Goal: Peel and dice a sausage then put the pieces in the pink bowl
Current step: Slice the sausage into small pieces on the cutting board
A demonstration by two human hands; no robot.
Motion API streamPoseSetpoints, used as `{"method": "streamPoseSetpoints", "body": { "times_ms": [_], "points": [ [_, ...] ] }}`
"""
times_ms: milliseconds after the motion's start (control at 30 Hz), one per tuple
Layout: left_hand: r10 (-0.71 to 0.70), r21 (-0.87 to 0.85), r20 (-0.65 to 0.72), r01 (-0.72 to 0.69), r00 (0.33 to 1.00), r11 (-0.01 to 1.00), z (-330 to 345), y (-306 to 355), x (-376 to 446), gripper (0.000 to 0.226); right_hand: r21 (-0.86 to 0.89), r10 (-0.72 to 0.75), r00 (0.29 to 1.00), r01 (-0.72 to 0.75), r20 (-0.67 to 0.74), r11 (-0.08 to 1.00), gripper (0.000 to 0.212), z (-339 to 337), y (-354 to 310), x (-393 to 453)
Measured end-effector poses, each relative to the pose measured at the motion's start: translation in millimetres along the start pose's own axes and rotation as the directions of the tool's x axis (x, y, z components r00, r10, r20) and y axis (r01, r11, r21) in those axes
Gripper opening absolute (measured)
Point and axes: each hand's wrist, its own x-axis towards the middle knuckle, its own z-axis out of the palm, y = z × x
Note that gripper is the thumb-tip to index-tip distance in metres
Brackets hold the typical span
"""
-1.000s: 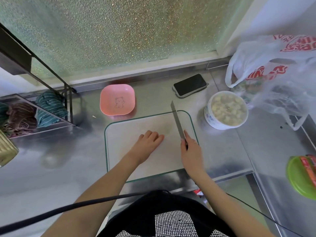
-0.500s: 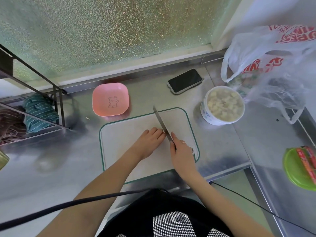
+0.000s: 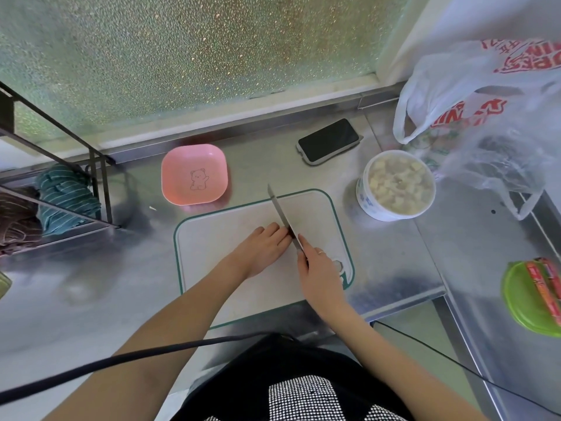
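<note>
A white cutting board (image 3: 212, 238) with a green rim lies on the steel counter. My left hand (image 3: 262, 249) rests palm-down on the board, fingers curled toward the blade; anything under it is hidden. My right hand (image 3: 318, 273) grips the handle of a knife (image 3: 280, 214), whose blade points away from me and touches my left fingertips. The pink bowl (image 3: 194, 174), square with a bear drawing, sits empty just beyond the board's far left corner. Wrapped red sausages (image 3: 546, 287) lie on a green plate (image 3: 516, 299) at the far right.
A white tub (image 3: 364, 196) of pale diced pieces stands right of the board. A black phone (image 3: 329, 141) lies behind it. A plastic shopping bag (image 3: 485, 117) fills the back right. A wire rack (image 3: 60, 177) with cloths stands at the left. A cable (image 3: 121, 358) crosses in front.
My right hand has brought the knife leftward across the board until the blade meets my left fingertips. My left hand has stayed on the board.
</note>
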Motion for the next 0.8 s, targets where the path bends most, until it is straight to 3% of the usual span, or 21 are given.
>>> {"method": "streamPoseSetpoints", "body": {
  "times_ms": [400,667,800],
  "points": [
    [0.086,-0.035,-0.035,-0.087,0.996,0.996,3.6,-4.3,-4.3,0.061,-0.068,-0.027,1.0,0.027,0.002,0.997,0.047,7.3,-2.2,-8.0],
    [0.119,-0.08,-0.107,-0.128,0.987,0.989,11.0,-7.3,-4.1,0.062,-0.265,-0.105,0.99,0.077,-0.091,0.961,0.049,11.5,-3.1,-7.3],
    [0.132,-0.059,-0.128,-0.14,0.983,0.988,21.0,-9.7,-4.1,0.041,-0.299,-0.146,0.976,0.092,-0.163,0.95,0.039,17.2,1.9,-4.7]
  ]
}}
